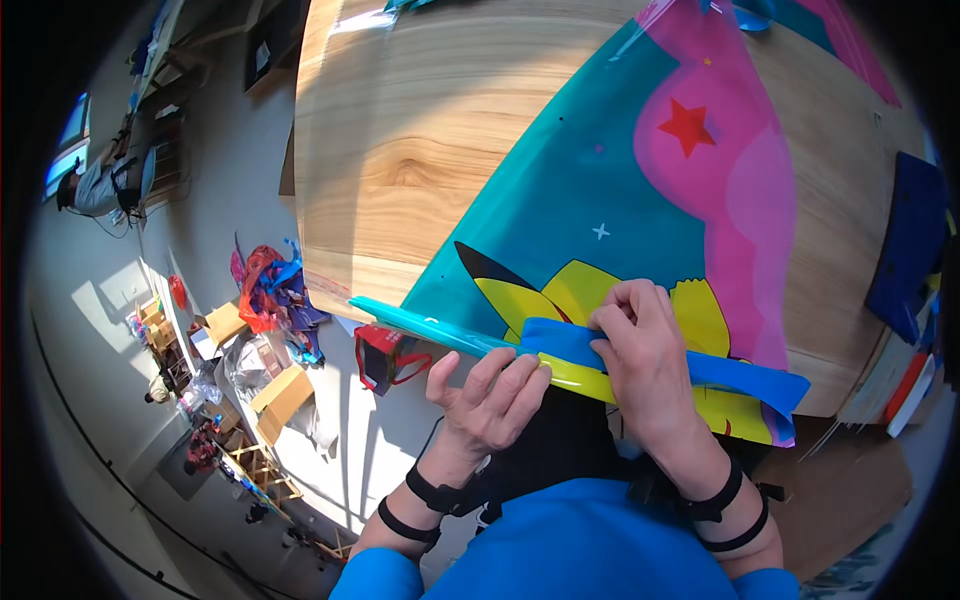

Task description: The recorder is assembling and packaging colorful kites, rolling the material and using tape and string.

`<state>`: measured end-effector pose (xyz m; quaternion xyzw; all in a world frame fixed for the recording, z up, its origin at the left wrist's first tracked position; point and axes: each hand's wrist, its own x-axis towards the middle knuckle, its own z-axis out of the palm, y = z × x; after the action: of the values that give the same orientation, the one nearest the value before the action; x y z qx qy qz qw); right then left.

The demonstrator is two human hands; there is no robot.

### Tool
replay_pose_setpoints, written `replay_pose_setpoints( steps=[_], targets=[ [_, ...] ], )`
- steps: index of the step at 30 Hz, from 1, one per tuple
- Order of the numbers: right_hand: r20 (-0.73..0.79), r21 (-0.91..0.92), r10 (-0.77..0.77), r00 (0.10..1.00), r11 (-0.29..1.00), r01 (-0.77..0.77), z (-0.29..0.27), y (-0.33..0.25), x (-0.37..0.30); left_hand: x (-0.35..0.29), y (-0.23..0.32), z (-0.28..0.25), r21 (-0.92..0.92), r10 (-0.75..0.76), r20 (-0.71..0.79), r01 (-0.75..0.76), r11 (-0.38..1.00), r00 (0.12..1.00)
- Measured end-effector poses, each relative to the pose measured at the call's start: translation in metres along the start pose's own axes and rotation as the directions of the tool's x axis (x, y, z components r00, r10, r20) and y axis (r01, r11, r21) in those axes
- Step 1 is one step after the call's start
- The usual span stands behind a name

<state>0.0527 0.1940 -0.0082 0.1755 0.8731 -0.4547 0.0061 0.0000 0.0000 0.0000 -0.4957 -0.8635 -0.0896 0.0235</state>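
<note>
A large glossy printed sheet (540, 215), teal and pink with a yellow figure and a red star, lies across the wooden table. Its near edge is folded over into a narrow teal and yellow band. My left hand (490, 400) has its bent fingers closed on this folded edge. A blue strip (730, 375) runs along the same edge to the sheet's near right corner. Just right of the left hand, my right hand (645, 350) pinches the blue strip against the sheet, thumb and fingers together. The fingertips partly cover the yellow figure.
The wooden table (400, 200) has its left edge beside the sheet. On the floor at left are a red bag (385, 358), a pile of red and blue material (275, 290) and cardboard boxes (280, 400). A dark blue object (905, 245) stands at right. Other people appear far left.
</note>
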Motion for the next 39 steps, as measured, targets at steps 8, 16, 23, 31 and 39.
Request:
replay_pose_setpoints(
  steps=[8, 16, 23, 31, 39],
  targets=[
    [-0.018, -0.004, -0.016, 1.000, 1.000, 0.016, 0.004, 0.007, 0.003, -0.001, -0.007, -0.015, -0.032, 0.071, 0.085, -0.069, 0.997, 0.994],
    [-0.033, -0.017, -0.020, 0.999, 1.000, 0.020, 0.006, 0.005, 0.002, -0.006, -0.011, -0.019, -0.044, 0.124, 0.072, -0.121, 0.992, 0.990],
    [-0.040, -0.024, -0.031, 0.999, 0.999, 0.030, 0.007, 0.007, 0.002, -0.002, -0.009, -0.018, -0.186, 0.079, 0.117, -0.056, 0.981, 0.990],
    [-0.033, -0.023, -0.025, 0.999, 0.999, 0.025, 0.005, 0.005, 0.003, -0.005, -0.008, -0.016, -0.197, 0.121, 0.148, -0.091, 0.976, 0.982],
    [-0.038, -0.038, -0.021, 0.999, 0.999, 0.020, 0.006, 0.005, 0.003, -0.012, -0.011, -0.017, -0.150, 0.145, 0.120, -0.126, 0.981, 0.982]
  ],
)
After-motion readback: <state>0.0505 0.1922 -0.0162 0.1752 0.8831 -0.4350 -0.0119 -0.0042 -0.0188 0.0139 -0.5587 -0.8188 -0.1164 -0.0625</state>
